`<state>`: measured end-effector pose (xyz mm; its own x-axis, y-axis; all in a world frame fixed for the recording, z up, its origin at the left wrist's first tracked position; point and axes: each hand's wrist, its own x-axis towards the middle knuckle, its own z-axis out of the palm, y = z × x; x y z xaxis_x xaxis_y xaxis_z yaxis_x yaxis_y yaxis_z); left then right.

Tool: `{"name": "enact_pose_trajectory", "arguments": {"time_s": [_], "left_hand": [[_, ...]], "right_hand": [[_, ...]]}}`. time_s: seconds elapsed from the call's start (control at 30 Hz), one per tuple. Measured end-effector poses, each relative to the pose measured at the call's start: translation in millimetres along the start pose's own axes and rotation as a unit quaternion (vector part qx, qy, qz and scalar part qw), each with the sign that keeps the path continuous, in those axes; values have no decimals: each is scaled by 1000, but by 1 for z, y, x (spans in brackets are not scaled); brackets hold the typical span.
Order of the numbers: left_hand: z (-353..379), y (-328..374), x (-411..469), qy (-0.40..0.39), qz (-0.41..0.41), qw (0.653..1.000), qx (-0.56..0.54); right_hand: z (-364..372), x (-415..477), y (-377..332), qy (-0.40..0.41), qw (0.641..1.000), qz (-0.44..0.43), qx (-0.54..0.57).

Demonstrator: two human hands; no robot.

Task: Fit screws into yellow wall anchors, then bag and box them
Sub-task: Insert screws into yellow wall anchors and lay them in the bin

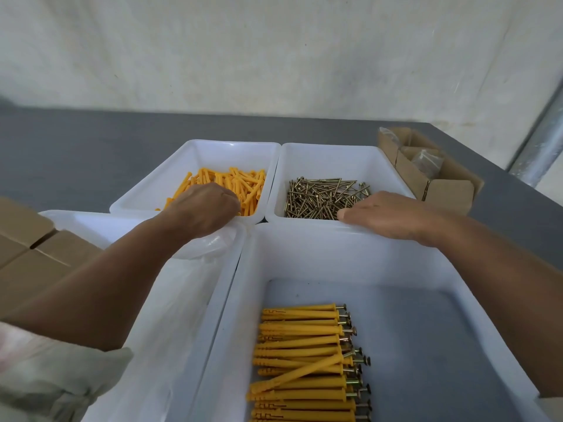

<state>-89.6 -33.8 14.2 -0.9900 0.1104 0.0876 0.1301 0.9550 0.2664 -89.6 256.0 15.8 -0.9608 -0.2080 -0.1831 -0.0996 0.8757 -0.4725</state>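
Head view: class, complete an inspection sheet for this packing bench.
Surface: grey tabletop, four white plastic tubs on it.
Job's things: loose yellow plastic anchors in far-left tub; brass-coloured screws in far-right tub; screw-fitted yellow anchors in near tub; clear plastic bags in left tub; brown cardboard boxes left, open cardboard box right.
Clutter: nothing seen.
Hands: left hand curled among loose anchors, right hand at screw tub's rim; holds unclear.
Cables: nothing seen.
Surroundings: pale wall behind; metal post at right.

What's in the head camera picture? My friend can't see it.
A person's left hand reaches with curled fingers into the yellow anchors in the far-left bin, while the right hand lies flat at the near edge of the screws in the far-right bin. The near bin holds fitted anchors.
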Motion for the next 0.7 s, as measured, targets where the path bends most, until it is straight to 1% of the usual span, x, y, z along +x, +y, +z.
{"name": "enact_pose_trajectory", "arguments": {"time_s": [0.07, 0.17, 0.27, 0.33, 0.43, 0.5, 0.6, 0.67, 0.7], "left_hand": [[-1, 1, 0, -11, -5, 1000, -16], [-3, 4, 0, -19, -69, 993, -97], [-2, 7, -2, -29, -45, 992, -114], [0, 9, -4, -2, -28, 990, -142], [3, 10, -2, 87, 4, 975, -203], [0, 14, -3, 148, 24, 949, -276], [-9, 18, -5, 215, 26, 894, -392], [-14, 20, -6, 228, 11, 851, -473], [-16, 21, -6, 220, -3, 829, -514]], "right_hand": [[-4, -5, 1, 6, 1000, -9, 27], [-8, -8, 5, -1, 999, -31, 40], [-9, -9, 5, 12, 996, -64, 54], [-7, -8, 4, 36, 994, -87, 55], [-6, -7, -2, 88, 987, -118, 65], [-8, -7, -7, 132, 977, -140, 94], [-12, -8, -13, 177, 955, -157, 177], [-14, -10, -19, 188, 939, -160, 241], [-15, -11, -22, 190, 932, -160, 264]]}}
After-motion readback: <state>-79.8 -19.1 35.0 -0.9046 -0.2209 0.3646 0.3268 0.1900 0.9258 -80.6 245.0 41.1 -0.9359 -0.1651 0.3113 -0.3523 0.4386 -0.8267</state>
